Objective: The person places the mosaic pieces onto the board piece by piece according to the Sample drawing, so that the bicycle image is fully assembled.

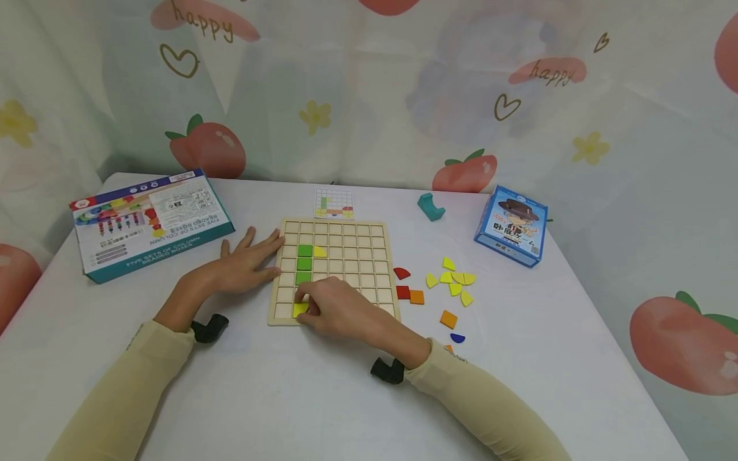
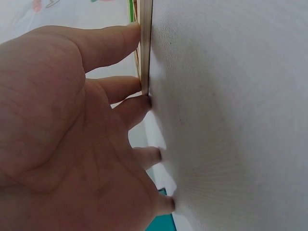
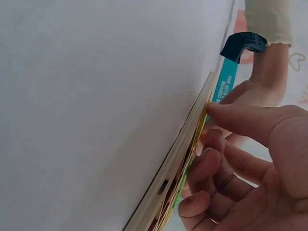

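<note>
A wooden grid board (image 1: 363, 296) lies on the white table. My left hand (image 1: 245, 264) has spread, fairly straight fingers, and its thumb and fingertips touch the board's left edge. Over the lower left cells, my right hand (image 1: 340, 310) has thumb and index finger at a small yellow piece (image 1: 300, 310), pinching it at the board's surface. In the right wrist view the thumb meets the yellow piece (image 3: 202, 126) while the other fingers curl. Three green squares (image 1: 304, 264) stand in a column above, with a yellow quarter-circle piece (image 1: 319, 252) beside the top one.
Right of the board lie several yellow pieces (image 1: 455, 289), a red quarter-circle (image 1: 401, 273), a red square (image 1: 403, 292), orange squares (image 1: 448, 319) and a blue half-circle (image 1: 457, 338). Behind are a pattern card (image 1: 334, 203), a teal piece (image 1: 430, 207), a blue box (image 1: 511, 225) and a larger box (image 1: 152, 224).
</note>
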Action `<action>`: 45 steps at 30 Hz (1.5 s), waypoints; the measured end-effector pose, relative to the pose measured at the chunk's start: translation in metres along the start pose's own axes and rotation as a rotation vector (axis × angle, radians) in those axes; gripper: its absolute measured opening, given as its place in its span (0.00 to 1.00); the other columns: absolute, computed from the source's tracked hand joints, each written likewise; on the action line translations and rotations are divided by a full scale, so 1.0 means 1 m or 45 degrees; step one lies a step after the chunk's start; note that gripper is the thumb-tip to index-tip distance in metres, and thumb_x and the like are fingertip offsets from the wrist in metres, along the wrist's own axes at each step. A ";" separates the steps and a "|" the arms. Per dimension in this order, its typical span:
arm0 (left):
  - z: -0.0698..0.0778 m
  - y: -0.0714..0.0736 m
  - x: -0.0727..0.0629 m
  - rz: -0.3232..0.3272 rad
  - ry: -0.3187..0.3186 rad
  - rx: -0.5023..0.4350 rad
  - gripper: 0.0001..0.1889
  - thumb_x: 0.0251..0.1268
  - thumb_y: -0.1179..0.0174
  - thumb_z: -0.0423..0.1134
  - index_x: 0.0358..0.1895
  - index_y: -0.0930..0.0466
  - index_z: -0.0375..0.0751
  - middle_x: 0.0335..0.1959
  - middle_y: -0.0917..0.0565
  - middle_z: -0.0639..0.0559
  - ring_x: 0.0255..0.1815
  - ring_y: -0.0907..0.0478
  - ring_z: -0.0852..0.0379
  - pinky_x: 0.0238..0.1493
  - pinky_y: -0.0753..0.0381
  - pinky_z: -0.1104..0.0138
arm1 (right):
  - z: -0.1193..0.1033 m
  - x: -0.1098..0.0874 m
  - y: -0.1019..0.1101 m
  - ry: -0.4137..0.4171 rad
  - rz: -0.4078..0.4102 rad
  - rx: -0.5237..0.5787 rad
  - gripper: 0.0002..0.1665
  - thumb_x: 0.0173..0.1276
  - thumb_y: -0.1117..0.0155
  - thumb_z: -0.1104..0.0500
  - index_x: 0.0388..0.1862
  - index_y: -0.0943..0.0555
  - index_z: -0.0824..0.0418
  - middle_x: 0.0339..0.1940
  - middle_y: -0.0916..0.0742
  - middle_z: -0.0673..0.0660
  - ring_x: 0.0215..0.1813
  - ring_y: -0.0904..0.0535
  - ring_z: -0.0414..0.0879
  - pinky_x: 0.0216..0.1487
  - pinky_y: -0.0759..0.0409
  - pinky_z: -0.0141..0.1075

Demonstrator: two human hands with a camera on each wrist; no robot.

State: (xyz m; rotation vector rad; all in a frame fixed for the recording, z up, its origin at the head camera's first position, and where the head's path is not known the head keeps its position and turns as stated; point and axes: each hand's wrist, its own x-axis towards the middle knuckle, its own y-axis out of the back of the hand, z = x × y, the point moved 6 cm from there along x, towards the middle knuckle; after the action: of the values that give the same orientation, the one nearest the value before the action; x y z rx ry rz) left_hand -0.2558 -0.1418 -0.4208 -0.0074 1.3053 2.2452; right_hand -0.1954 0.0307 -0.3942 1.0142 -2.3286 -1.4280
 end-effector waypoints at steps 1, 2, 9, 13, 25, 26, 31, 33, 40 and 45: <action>0.000 0.000 0.000 0.000 0.000 0.000 0.39 0.83 0.47 0.51 0.88 0.52 0.45 0.90 0.56 0.40 0.88 0.74 0.24 0.74 0.77 0.18 | 0.000 -0.001 0.001 -0.005 -0.001 0.002 0.15 0.73 0.27 0.57 0.55 0.14 0.58 0.25 0.15 0.45 0.30 0.22 0.36 0.35 0.24 0.24; 0.000 0.000 0.000 0.001 -0.003 -0.001 0.39 0.83 0.47 0.52 0.88 0.52 0.45 0.90 0.56 0.40 0.88 0.74 0.24 0.74 0.77 0.18 | 0.000 -0.001 0.001 -0.011 -0.002 0.005 0.15 0.73 0.27 0.57 0.55 0.14 0.58 0.25 0.15 0.45 0.30 0.22 0.36 0.35 0.24 0.24; 0.000 0.000 -0.001 0.001 0.006 -0.003 0.39 0.83 0.48 0.51 0.88 0.53 0.45 0.90 0.56 0.41 0.88 0.75 0.25 0.74 0.78 0.19 | 0.007 -0.009 0.011 -0.056 0.024 0.007 0.14 0.73 0.28 0.56 0.55 0.14 0.57 0.24 0.17 0.45 0.29 0.23 0.38 0.36 0.24 0.28; -0.001 -0.001 0.000 -0.008 0.013 -0.007 0.39 0.84 0.48 0.51 0.88 0.54 0.45 0.90 0.57 0.41 0.88 0.76 0.26 0.75 0.79 0.20 | 0.016 -0.016 0.018 -0.089 0.040 0.027 0.14 0.74 0.29 0.55 0.56 0.14 0.57 0.24 0.17 0.46 0.29 0.23 0.39 0.34 0.24 0.29; 0.001 -0.002 0.000 -0.014 0.009 -0.005 0.39 0.84 0.48 0.50 0.88 0.54 0.45 0.90 0.58 0.42 0.88 0.76 0.26 0.74 0.80 0.20 | 0.058 -0.044 0.053 -0.156 0.113 0.055 0.16 0.74 0.28 0.56 0.56 0.15 0.60 0.28 0.16 0.48 0.29 0.24 0.39 0.34 0.24 0.30; 0.001 -0.002 0.000 -0.016 0.009 -0.010 0.39 0.84 0.48 0.51 0.88 0.54 0.45 0.90 0.58 0.42 0.88 0.76 0.26 0.74 0.80 0.20 | 0.062 -0.047 0.056 -0.146 0.121 0.049 0.16 0.74 0.28 0.56 0.56 0.15 0.60 0.28 0.16 0.48 0.29 0.25 0.39 0.34 0.24 0.30; 0.001 0.000 0.000 -0.019 0.009 -0.012 0.39 0.84 0.48 0.51 0.88 0.54 0.46 0.91 0.58 0.42 0.88 0.77 0.27 0.75 0.80 0.20 | 0.086 -0.060 0.068 -0.184 0.140 0.039 0.16 0.73 0.27 0.56 0.57 0.15 0.60 0.29 0.17 0.49 0.31 0.25 0.41 0.34 0.25 0.31; 0.001 0.000 0.000 -0.017 0.008 -0.007 0.39 0.84 0.49 0.51 0.88 0.54 0.46 0.91 0.58 0.42 0.88 0.77 0.27 0.75 0.79 0.20 | 0.096 -0.065 0.073 -0.208 0.146 0.033 0.17 0.74 0.28 0.56 0.57 0.15 0.60 0.29 0.18 0.51 0.32 0.25 0.42 0.34 0.26 0.31; 0.001 0.000 0.000 -0.026 0.006 -0.022 0.39 0.84 0.49 0.50 0.88 0.54 0.45 0.90 0.58 0.42 0.88 0.77 0.27 0.75 0.80 0.20 | 0.135 -0.082 0.088 -0.298 0.142 0.010 0.18 0.75 0.29 0.57 0.60 0.16 0.60 0.32 0.16 0.53 0.35 0.24 0.45 0.33 0.23 0.32; 0.000 0.000 -0.001 -0.031 0.009 -0.026 0.39 0.84 0.49 0.50 0.88 0.54 0.46 0.91 0.58 0.43 0.88 0.78 0.27 0.75 0.80 0.21 | 0.162 -0.092 0.096 -0.328 0.117 -0.021 0.18 0.74 0.29 0.58 0.60 0.15 0.58 0.34 0.16 0.53 0.37 0.24 0.46 0.36 0.25 0.32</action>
State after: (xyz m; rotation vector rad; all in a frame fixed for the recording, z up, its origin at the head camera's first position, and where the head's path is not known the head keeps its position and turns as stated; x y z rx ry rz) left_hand -0.2550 -0.1417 -0.4207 -0.0381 1.2790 2.2398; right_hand -0.2533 0.2314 -0.3784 0.7457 -2.4975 -1.6219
